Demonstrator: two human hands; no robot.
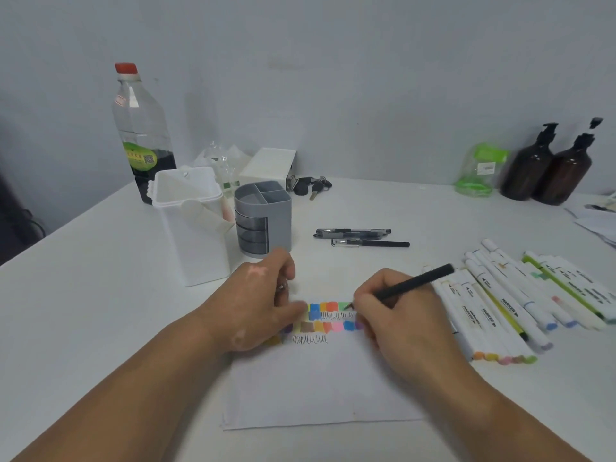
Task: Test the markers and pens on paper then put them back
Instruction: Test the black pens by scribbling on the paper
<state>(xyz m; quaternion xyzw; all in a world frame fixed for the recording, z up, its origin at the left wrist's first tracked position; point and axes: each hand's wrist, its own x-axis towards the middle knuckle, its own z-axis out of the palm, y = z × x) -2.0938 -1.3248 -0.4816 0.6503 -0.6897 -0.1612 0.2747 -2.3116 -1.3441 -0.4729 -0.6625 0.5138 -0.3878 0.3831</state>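
Right hand (393,315) first: thumb and fingers pinched low on a black pen (416,283), a plain writing hold close to the nib. The nib is down on the paper (316,395), right by the green patch at the end of the top row of swatches (330,308), with a black squiggle line running just under that row. The pen's long axis runs from the nib at lower left up and away to the right, tilted well off the sheet, its back end in the air over the near edge of the markers (500,305).

By the look of it, it is light, stiff and slim, with a smooth barrel that could roll if laid down carelessly. Holding it low suits scribbling; taking it mid-barrel should suit putting it back.

Left hand (263,301) lies on the sheet's upper left and pins it flat, fingers bent. Something small shows at the fingertips, possibly a cap; whether it is gripped I cannot tell.

Further out, a second squiggle (308,339) sits below the lower swatch row. The markers lie side by side to the right, capped. Three more pens (360,236) lie beyond the paper, near a grey organiser (263,215) and a white box (190,225).
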